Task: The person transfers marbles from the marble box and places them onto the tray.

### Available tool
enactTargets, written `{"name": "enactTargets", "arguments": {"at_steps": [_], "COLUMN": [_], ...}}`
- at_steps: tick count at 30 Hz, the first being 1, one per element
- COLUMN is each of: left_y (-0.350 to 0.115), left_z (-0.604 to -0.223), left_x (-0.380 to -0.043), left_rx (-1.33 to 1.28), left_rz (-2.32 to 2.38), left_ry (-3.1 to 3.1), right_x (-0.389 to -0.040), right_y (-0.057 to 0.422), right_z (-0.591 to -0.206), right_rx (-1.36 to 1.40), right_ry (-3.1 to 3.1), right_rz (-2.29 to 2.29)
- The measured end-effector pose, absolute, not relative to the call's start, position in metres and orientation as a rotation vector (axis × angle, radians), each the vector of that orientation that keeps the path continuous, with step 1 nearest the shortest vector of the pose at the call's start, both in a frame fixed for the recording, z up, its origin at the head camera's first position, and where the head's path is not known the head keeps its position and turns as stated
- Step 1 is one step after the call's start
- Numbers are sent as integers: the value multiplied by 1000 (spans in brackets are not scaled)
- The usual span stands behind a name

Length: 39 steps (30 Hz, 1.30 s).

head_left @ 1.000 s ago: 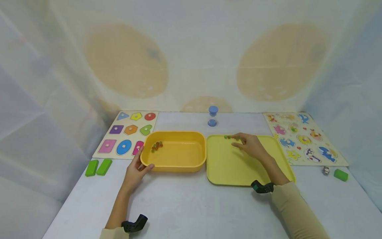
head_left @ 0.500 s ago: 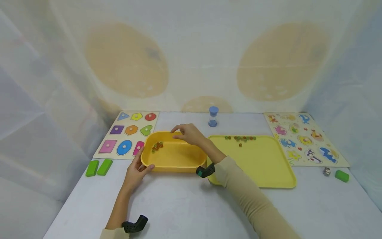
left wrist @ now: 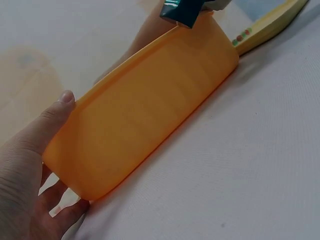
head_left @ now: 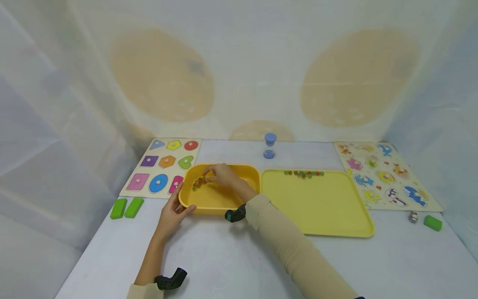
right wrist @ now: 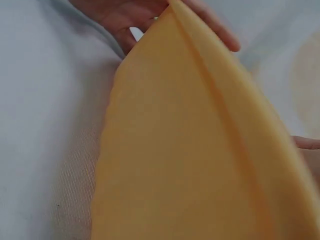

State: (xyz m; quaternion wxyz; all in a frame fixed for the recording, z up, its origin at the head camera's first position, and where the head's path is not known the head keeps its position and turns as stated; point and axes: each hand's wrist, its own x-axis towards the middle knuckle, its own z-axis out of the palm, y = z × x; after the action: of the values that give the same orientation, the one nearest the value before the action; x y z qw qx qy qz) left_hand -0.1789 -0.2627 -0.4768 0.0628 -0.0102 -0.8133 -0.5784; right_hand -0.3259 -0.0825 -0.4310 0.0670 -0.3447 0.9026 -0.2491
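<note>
An orange-yellow plastic tub (head_left: 220,209) stands left of centre. My left hand (head_left: 172,214) grips its near left corner, the thumb on the rim and the fingers against the outer wall, as the left wrist view also shows. Small red and green glass-like beads (head_left: 199,182) lie in the tub's left part. My right hand (head_left: 224,176) reaches into the tub, thumb and index fingertips close beside those beads; whether a bead is between them I cannot tell. Several similar beads (head_left: 304,174) lie along the far edge of a flat yellow tray (head_left: 317,211) on the right.
Behind the tub lies a shape puzzle board (head_left: 149,172); an animal puzzle board (head_left: 384,176) is right of the tray. A blue-capped sand timer (head_left: 269,146) stands at the back. Green blocks (head_left: 118,208) sit left; another green block (head_left: 433,222) and a small metallic object (head_left: 413,216) lie right.
My right hand has moved left from the tray's beads, over the tub's far rim, and down into the tub. A stray bead on the tray has rolled back toward the row. My left hand stays put.
</note>
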Motion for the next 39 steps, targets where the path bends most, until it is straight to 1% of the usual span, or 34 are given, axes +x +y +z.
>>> {"name": "enactTargets", "arguments": {"at_steps": [6, 14, 17, 20, 24, 27, 29, 32, 35, 39], "left_y": [-263, -263, -262, -262, -259, -259, -260, -262, -262, -261], "left_z": [-477, -478, -478, -477, -467, -466, -468, -475, -475, -473], "left_x": [-179, -181, -181, -180, -174, -173, -173, -176, -176, -176], "left_rx": [-41, -55, -54, -47, -39, -30, -18, 1, 5, 9], "left_rz": [-1758, -1761, -1765, -1760, -1760, -1764, -1759, -1736, -1724, -1720], "left_ry": [-2445, -2443, -2437, -2438, -2447, -2453, -2453, -2463, -2472, -2478], "right_x": [-326, -326, -324, -319, -308, -300, -295, -288, -279, -268], "right_y": [-84, -82, -76, -61, -19, 28, 63, 115, 161, 205], "right_z": [-438, -441, -436, -422, -397, -383, -381, -388, -404, -431], "right_rx": [-1112, -1138, -1156, -1185, -1211, -1183, -1158, -1076, -920, -719], "right_ry": [2715, 2705, 2695, 2687, 2729, 2790, 2844, 2937, 3014, 3039], "right_rz": [-725, -641, -673, -783, -944, -1026, -1064, -1095, -1061, -963]}}
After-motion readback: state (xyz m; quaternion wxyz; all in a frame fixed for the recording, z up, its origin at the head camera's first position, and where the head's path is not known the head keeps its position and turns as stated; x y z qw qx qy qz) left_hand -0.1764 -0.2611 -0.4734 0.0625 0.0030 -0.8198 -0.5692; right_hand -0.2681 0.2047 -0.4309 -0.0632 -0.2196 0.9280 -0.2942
